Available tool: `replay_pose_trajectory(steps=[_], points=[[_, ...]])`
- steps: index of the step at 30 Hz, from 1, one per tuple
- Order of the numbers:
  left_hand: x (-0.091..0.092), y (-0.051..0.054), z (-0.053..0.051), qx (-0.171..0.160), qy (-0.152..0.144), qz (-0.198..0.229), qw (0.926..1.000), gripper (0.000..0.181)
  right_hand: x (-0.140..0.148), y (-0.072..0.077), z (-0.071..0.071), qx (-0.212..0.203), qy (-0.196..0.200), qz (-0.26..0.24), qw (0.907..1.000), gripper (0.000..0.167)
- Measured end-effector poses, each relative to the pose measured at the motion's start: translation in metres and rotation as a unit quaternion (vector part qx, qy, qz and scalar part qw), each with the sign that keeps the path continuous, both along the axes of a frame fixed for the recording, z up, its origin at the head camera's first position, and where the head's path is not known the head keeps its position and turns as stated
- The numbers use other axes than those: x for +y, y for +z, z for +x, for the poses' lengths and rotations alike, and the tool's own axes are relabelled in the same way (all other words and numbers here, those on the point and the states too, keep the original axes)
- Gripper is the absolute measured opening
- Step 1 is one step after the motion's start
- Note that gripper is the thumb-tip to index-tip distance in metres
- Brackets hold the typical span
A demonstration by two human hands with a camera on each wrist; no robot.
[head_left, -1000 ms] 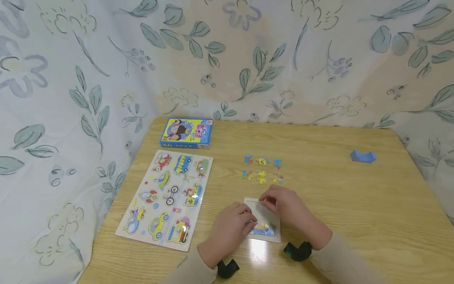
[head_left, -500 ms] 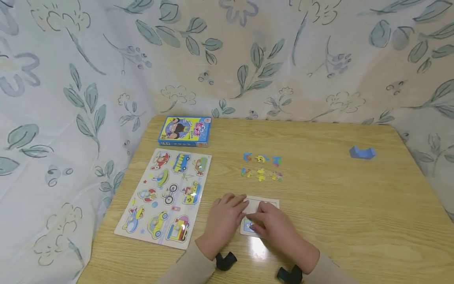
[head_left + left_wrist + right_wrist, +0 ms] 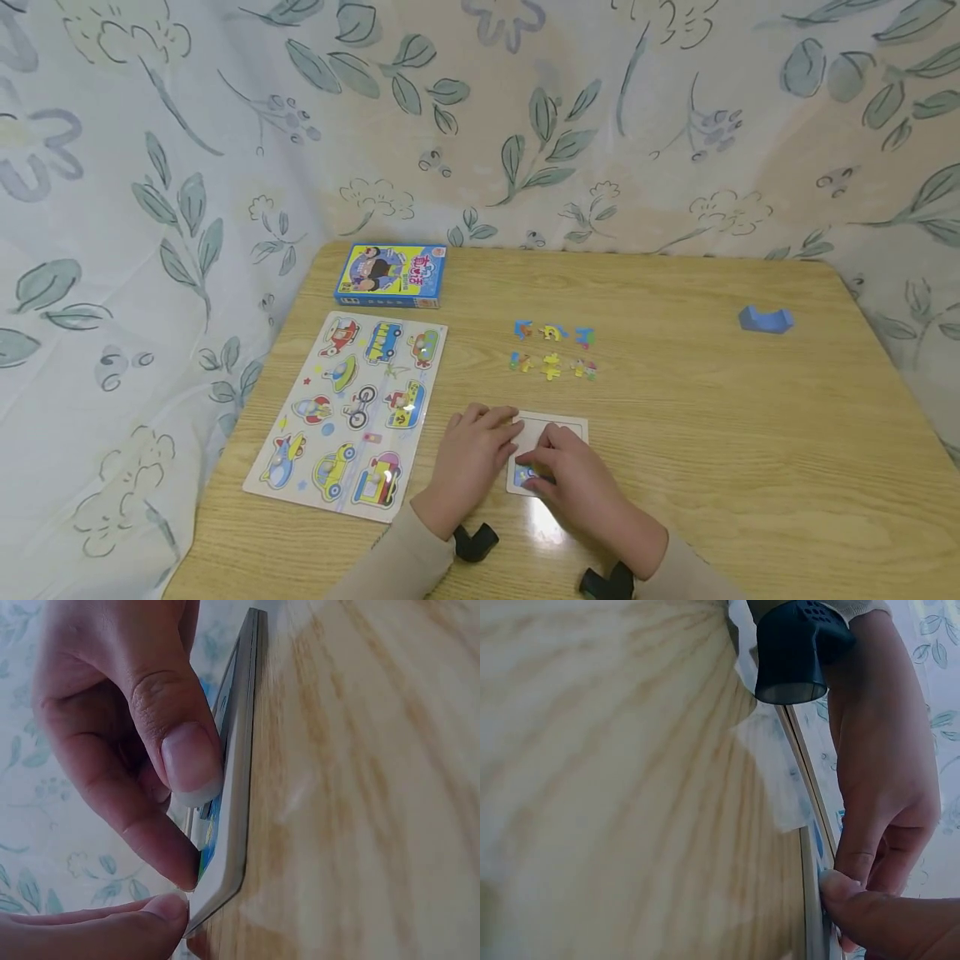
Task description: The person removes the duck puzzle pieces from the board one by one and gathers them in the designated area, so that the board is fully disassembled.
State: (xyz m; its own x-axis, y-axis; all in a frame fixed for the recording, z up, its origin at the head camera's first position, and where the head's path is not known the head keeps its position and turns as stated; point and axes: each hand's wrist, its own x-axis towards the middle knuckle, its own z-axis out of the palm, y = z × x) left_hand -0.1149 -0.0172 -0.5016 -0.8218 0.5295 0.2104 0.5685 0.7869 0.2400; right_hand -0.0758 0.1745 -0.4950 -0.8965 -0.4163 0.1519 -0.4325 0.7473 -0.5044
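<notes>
A small pale puzzle board (image 3: 564,418) lies in front of me, with a blue picture area (image 3: 525,472) showing at its lower left. My right hand (image 3: 581,479) is over the board, its thumb and forefinger pinching a jigsaw piece (image 3: 213,817) low in the frame; the hand hides most of this piece. My left hand (image 3: 468,454) rests along the board's left side, fingertips touching its edge with loosely bent fingers. Beyond the board lie several loose jigsaw pieces (image 3: 551,367) in two rows, yellow, blue and multicoloured.
To the left lies a large vehicle puzzle board (image 3: 347,408). Behind it is a blue and yellow box (image 3: 390,275). A blue notched block (image 3: 765,320) sits at the far right of the wooden table (image 3: 720,400). Floral cloth (image 3: 480,125) hangs behind.
My right hand has moved from the board's upper right down to its lower left. My left hand has shifted back from the lower picture to the board's left edge.
</notes>
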Motion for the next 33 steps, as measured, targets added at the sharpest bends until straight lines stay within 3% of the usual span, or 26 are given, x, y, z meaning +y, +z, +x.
replay_pose_trajectory(steps=[6, 10, 15, 20, 26, 29, 33], points=[[0.0, 0.0, 0.0, -0.006, 0.007, 0.004, 0.9999, 0.031, -0.003, 0.004, -0.001, -0.028, -0.003, -0.004, 0.9996, 0.027], [0.001, -0.002, 0.0, -0.005, 0.008, 0.013, 0.9999, 0.03, -0.005, 0.006, -0.001, -0.015, -0.005, -0.011, 0.9998, 0.032], [0.0, -0.002, 0.0, -0.003, 0.008, 0.018, 0.9998, 0.029, -0.006, 0.001, -0.005, -0.043, -0.018, -0.067, 0.9967, 0.028], [0.0, -0.002, 0.001, 0.001, 0.007, 0.013, 0.9999, 0.029, 0.002, -0.001, -0.011, -0.102, -0.038, -0.134, 0.985, 0.027], [0.001, -0.001, 0.002, 0.002, 0.004, 0.015, 0.9999, 0.029, 0.011, 0.005, -0.016, -0.181, -0.089, -0.195, 0.9599, 0.018], [0.001, -0.001, 0.002, 0.003, 0.001, 0.013, 0.9999, 0.029, 0.015, 0.011, -0.026, -0.179, -0.105, -0.22, 0.9532, 0.01], [0.0, -0.002, 0.0, 0.008, 0.0, 0.016, 0.9998, 0.029, 0.02, 0.021, -0.056, -0.136, -0.117, -0.213, 0.9605, 0.009]])
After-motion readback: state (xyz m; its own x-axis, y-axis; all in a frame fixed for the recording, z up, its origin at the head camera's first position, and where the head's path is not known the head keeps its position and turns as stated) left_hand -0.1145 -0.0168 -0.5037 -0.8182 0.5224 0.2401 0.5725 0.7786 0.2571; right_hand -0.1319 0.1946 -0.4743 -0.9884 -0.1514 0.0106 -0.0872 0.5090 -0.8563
